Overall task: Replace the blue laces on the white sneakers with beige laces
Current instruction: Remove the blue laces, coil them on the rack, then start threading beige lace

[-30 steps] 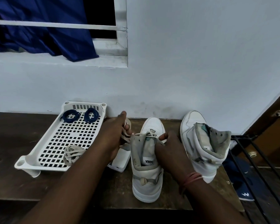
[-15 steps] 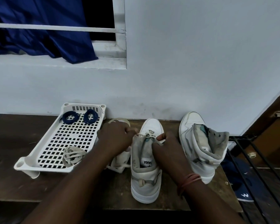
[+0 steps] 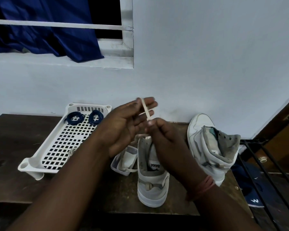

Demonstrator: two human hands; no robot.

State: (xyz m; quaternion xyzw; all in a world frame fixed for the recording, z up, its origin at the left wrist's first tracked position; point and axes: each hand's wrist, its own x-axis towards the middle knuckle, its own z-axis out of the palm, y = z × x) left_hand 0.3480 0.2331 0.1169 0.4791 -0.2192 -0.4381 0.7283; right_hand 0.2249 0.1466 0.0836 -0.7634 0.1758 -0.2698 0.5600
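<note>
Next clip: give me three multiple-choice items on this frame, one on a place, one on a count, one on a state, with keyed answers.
1. Where do the coiled blue laces lie?
A. in the white tray's far end
B. on the windowsill
C. inside a sneaker

2. How many white sneakers stand on the table?
A. one
B. two
C. three

3. What do the hands hold?
A. a blue lace
B. nothing
C. a beige lace

Key: A, both blue laces sit at the tray's far end; B, near sneaker and right sneaker; C, left hand and right hand hold the beige lace.

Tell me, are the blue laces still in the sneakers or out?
Out. Both blue laces lie coiled in the white tray. The near sneaker is getting a beige lace; the far sneaker shows empty eyelets.
</note>
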